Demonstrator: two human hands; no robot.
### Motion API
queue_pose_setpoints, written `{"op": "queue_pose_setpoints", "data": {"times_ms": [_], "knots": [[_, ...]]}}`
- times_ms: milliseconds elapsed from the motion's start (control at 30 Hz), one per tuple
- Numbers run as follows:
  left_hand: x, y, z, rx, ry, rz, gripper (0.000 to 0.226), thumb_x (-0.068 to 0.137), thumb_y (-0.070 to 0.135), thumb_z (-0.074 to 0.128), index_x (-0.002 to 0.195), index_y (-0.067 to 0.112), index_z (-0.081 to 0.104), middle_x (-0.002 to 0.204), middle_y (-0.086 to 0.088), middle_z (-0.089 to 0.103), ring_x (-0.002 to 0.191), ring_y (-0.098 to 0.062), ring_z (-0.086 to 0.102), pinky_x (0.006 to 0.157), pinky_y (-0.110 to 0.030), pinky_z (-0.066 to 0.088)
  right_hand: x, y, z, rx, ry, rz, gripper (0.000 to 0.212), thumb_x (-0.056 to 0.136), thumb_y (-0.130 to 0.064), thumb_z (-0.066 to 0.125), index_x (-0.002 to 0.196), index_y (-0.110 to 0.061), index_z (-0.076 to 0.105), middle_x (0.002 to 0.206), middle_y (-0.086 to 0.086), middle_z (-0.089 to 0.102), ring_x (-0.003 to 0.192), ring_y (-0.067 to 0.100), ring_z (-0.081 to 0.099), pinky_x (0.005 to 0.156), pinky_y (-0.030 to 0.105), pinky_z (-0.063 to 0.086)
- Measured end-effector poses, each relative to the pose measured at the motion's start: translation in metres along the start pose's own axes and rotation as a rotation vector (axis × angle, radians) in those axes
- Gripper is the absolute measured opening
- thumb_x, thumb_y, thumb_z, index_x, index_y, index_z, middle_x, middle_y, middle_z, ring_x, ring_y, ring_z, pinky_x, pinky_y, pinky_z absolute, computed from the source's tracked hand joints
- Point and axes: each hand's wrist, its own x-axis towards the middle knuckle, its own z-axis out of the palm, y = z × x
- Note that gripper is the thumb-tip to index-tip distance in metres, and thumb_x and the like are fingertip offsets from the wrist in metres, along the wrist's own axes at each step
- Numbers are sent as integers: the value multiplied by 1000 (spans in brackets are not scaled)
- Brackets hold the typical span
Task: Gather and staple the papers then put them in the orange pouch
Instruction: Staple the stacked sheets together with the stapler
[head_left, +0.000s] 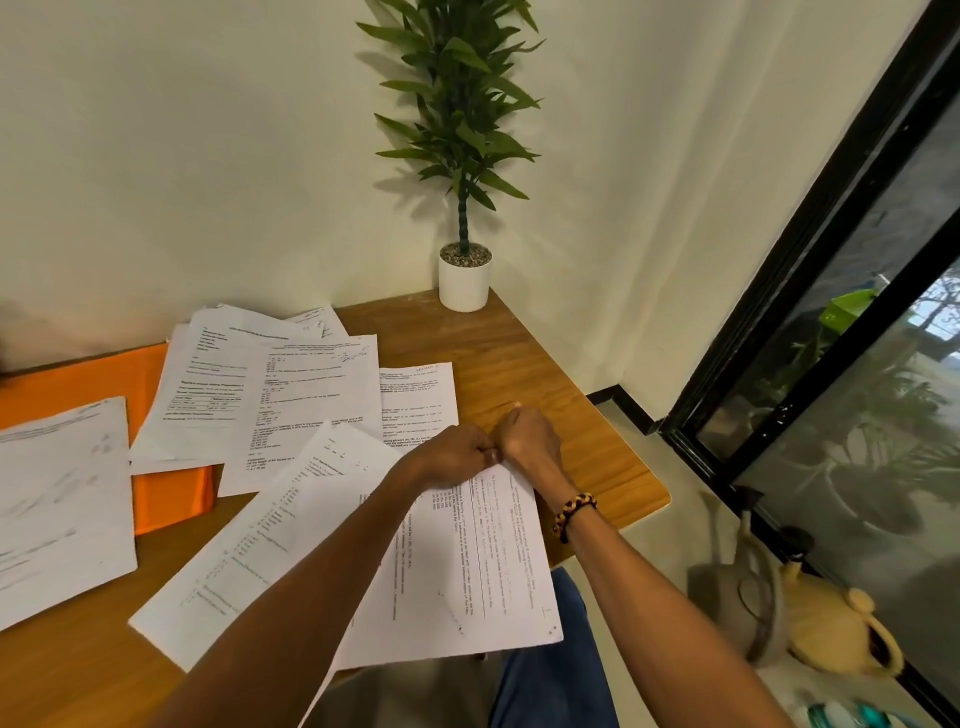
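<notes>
A stack of printed papers (467, 561) lies at the table's front right, partly overhanging the front edge. My left hand (457, 457) pinches the stack's top edge. My right hand (530, 441), with a beaded bracelet on the wrist, is curled into a fist at the same top corner, touching the left hand; what lies inside the fist is hidden. More loose sheets (291, 395) are spread across the middle and left of the table. The orange pouch (78, 384) lies flat at the back left, mostly covered by sheets. No stapler is visible.
A potted plant (464, 280) in a white pot stands at the table's back right corner against the wall. Bare wooden tabletop (545, 374) shows right of the papers. A yellow clay jug (831, 629) sits on the floor by the dark window frame (810, 270).
</notes>
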Motion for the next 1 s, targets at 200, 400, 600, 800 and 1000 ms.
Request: {"op": "queue_pose_setpoints", "data": {"times_ms": [200, 400, 600, 800, 1000], "knots": [[-4, -2, 1, -56, 66, 21, 33, 101, 38, 55, 84, 15, 71, 81, -6, 71, 72, -24, 68, 65, -29, 43, 12, -8, -22, 224, 246, 201, 46, 109, -49, 24, 103, -17, 57, 80, 2, 61, 64, 16, 55, 59, 34, 44], [-1, 1, -15, -185, 232, 89, 27, 103, 33, 53, 91, 20, 73, 88, 3, 74, 79, -11, 70, 71, -27, 49, 14, -5, -64, 436, -60, 185, 60, 93, -56, 64, 130, -13, 46, 115, 7, 60, 100, 23, 58, 84, 38, 52], [8, 1, -29, -332, 444, -5, 34, 105, 34, 48, 85, 14, 67, 85, -4, 70, 81, -20, 65, 73, -31, 42, 15, 6, -67, 84, -109, -36, 52, 103, -41, 55, 146, -16, 42, 148, 7, 52, 128, 28, 53, 99, 41, 47], [13, -5, -41, -416, 638, -134, 31, 104, 44, 45, 105, 21, 66, 104, 5, 68, 93, -16, 64, 79, -30, 46, 15, 11, -81, 165, 41, -67, 59, 96, -57, 57, 133, -10, 56, 135, 12, 62, 120, 34, 60, 92, 43, 51], [20, -13, -45, -572, 757, -246, 27, 106, 36, 45, 93, 17, 60, 96, -4, 63, 95, -27, 61, 87, -38, 48, 21, 25, -87, 387, -42, -10, 74, 67, -66, 83, 113, -14, 58, 117, 10, 70, 106, 33, 68, 77, 41, 58]]}}
